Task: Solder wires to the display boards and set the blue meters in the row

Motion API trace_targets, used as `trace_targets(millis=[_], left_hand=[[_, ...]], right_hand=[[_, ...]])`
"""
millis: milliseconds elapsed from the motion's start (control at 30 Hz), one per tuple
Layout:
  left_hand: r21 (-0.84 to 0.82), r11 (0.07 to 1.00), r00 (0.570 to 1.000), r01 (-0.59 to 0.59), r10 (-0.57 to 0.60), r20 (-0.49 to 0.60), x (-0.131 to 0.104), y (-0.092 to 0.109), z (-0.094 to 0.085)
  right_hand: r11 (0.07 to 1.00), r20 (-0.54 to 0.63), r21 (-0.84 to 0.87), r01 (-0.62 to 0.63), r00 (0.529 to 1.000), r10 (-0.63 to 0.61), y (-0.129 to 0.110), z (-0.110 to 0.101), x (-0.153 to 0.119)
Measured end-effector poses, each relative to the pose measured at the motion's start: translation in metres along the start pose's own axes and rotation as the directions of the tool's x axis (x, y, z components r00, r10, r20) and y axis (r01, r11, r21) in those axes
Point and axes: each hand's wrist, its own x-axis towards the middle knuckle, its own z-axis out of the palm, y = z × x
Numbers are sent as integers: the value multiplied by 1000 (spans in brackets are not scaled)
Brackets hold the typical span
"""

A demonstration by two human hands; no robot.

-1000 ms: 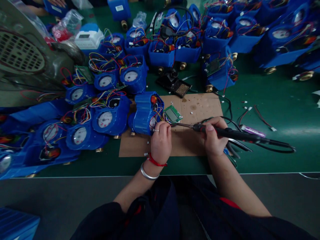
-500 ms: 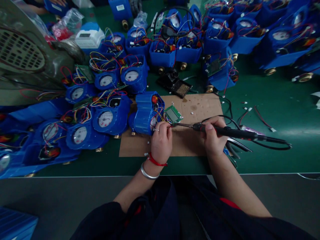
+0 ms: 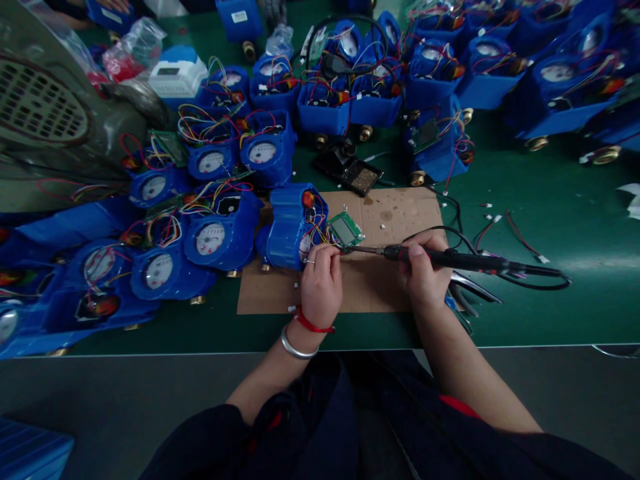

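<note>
My right hand (image 3: 427, 270) is closed around the handle of a black soldering iron (image 3: 450, 259), whose tip points left. The tip reaches the near edge of a small green circuit board (image 3: 346, 229) with a grey display. My left hand (image 3: 323, 283) pinches close to that tip, at what looks like a thin wire; the fingers hide most of it. Coloured wires run from the board into an opened blue water meter (image 3: 293, 223), lying on its side just left of it. A brown cardboard sheet (image 3: 385, 290) lies beneath the work.
Opened blue meters with loose wires crowd the left and back. A soldering stand (image 3: 357, 177) sits behind the cardboard. Pliers (image 3: 475, 287) lie beside my right wrist, loose connector wires (image 3: 525, 237) farther right. A grey-green machine (image 3: 107, 127) stands at left. Another person's hand (image 3: 117, 5) shows at the back.
The back end of the soldering iron has shifted slightly left. Both hands keep nearly the same place, and the board and meter look unmoved.
</note>
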Motion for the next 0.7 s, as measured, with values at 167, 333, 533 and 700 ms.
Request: trace_targets(millis=[167,333,533,700], left_hand=[[-47,999,999,7,-10,-48,-1,1,0],[-60,998,998,25,-28,-58,-1,-1,0],[-30,1000,996,-4,1,-87,1,-3,-1],[-59,998,997,22,-27,-78,1,-4,-1]], right_hand=[[999,-38,33,-10,999,11,2,-1,0],[996,-71,75,-43,996,49,3,-1,1],[997,-31,48,-53,998,55,2,0,1],[996,29,41,-84,996,83,0,-1,0]])
